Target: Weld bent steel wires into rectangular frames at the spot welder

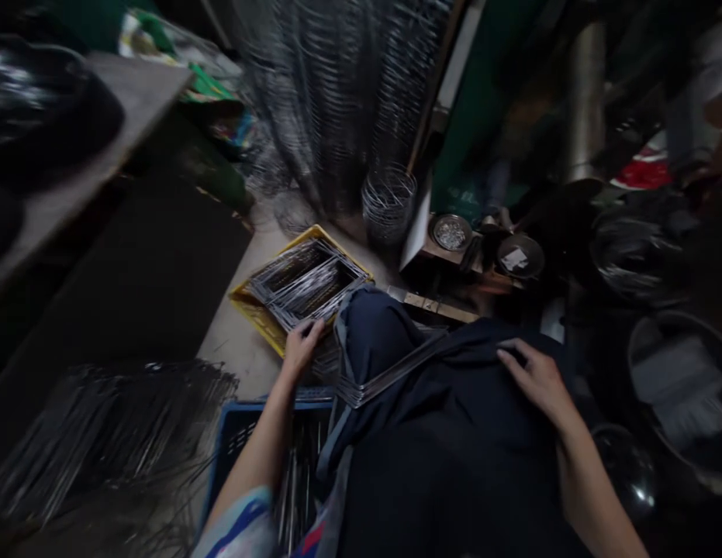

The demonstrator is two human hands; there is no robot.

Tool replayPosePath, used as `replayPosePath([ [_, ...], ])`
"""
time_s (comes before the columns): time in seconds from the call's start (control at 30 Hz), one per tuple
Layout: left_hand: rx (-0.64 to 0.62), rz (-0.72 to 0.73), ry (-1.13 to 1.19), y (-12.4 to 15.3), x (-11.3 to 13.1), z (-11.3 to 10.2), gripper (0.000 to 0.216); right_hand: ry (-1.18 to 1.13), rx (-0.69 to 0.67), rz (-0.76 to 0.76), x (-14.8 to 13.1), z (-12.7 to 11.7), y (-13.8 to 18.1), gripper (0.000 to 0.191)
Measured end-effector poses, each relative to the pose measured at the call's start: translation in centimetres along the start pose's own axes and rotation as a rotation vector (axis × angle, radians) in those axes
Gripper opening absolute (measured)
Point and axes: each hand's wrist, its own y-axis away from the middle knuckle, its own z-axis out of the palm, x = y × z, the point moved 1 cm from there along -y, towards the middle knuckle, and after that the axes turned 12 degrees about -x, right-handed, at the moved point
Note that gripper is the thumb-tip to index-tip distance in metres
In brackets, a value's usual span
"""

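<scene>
My left hand (301,346) reaches down beside my left knee. Its curled fingers grip the near edge of a stack of rectangular wire frames (305,280) lying in a yellow crate (251,307). My right hand (535,377) rests open and flat on my dark apron (454,434), over my right thigh. A thin bundle of wire frames (389,370) lies across my lap, between the two hands. Motion blurs the whole picture.
A blue crate (238,434) with metal rods stands by my left leg. Loose wire pieces (105,426) are heaped at the lower left. Tall stacks of wire rings (337,101) rise behind. Metal bowls (450,231) sit on a low stand ahead, and dark bins (675,372) crowd the right.
</scene>
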Motion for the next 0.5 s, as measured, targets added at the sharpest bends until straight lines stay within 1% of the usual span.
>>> replayPosePath([
  [0.03,-0.154,0.055,-0.040,1.7,0.8,1.0,0.024,0.010,0.096,0.048,1.1,-1.6,0.8,0.036],
  [0.07,-0.372,0.180,-0.142,3.4,1.7,2.0,0.025,0.016,0.200,0.112,2.3,-3.2,1.6,0.037],
  [0.1,-0.502,0.297,-0.257,5.1,2.4,2.9,0.023,0.027,0.299,0.186,3.8,-4.8,2.5,0.038],
  [0.13,-0.538,0.392,-0.362,6.7,3.0,3.7,0.021,0.047,0.385,0.262,5.4,-6.3,3.5,0.038],
  [0.17,-0.561,0.477,-0.470,7.9,3.5,4.4,0.021,0.076,0.453,0.337,7.0,-7.6,4.4,0.036],
  [0.2,-0.544,0.530,-0.567,8.7,3.8,5.0,0.022,0.102,0.505,0.413,8.7,-8.7,5.2,0.034],
  [0.27,-0.505,0.578,-0.744,9.4,4.2,5.9,0.028,0.124,0.567,0.563,12.1,-10.3,6.5,0.030],
  [0.33,-0.469,0.592,-0.888,9.2,4.3,6.5,0.029,0.116,0.590,0.700,15.5,-11.3,7.4,0.029],
  [0.4,-0.437,0.602,-0.955,8.9,4.5,6.8,0.027,0.131,0.588,0.798,18.9,-12.0,8.2,0.032],
  [0.5,-0.447,0.593,-0.900,8.9,5.4,6.9,0.026,0.173,0.575,0.900,23.5,-12.8,9.3,0.038],
])
